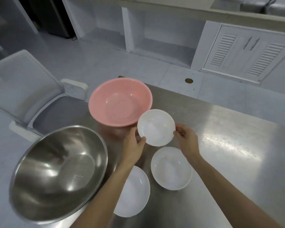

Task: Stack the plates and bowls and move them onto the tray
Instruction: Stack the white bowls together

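Note:
A small white plate (156,127) is held between both hands above the steel table. My left hand (134,145) grips its left rim and my right hand (187,141) grips its right rim. The plate overlaps the near rim of a large pink bowl (120,102). Two more white plates lie on the table nearer to me: one (171,168) below the held plate and one (133,191) partly under my left forearm. A big steel bowl (59,171) stands at the left. No tray is in view.
The steel table (229,145) stretches to the right. A white chair (28,96) stands off the table's left corner. White cabinets (243,51) line the far wall across the tiled floor.

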Tool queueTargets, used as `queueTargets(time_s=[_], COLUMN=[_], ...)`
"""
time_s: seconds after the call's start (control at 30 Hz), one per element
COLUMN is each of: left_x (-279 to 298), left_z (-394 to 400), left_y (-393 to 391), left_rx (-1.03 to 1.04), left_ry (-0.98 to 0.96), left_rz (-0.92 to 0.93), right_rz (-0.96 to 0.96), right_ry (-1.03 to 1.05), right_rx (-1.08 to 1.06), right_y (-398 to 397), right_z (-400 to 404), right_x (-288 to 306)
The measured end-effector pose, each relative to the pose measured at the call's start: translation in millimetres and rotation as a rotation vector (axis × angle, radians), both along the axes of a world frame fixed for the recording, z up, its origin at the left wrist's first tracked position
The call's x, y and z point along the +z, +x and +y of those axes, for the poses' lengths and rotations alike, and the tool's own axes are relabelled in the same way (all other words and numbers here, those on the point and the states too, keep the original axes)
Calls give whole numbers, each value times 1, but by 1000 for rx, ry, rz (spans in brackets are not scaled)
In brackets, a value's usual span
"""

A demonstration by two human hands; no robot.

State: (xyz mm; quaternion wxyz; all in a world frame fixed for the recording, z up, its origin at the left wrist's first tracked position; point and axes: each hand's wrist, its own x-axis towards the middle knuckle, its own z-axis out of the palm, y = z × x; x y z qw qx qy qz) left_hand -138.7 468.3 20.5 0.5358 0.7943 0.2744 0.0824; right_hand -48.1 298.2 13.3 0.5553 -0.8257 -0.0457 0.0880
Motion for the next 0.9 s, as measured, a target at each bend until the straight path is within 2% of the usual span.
queueTargets(time_s=[0.13, 0.37, 0.57, 0.9], left_x=[27, 40, 25, 8], left_z=[-8, -37, -48, -52], left_y=[-6, -40, -60, -70], left_rx=[-67, -211, -190, -279], left_ry=[41, 146, 165, 255], left_rz=[-63, 39, 90, 172], right_rz=[-65, -57, -33, 14], right_ry=[81, 157, 54, -179], right_rx=[-61, -86, -79, -63], right_y=[-20, -73, -104, -120], right_z=[-24, -75, -88, -90], right_x=[20, 28, 16, -9])
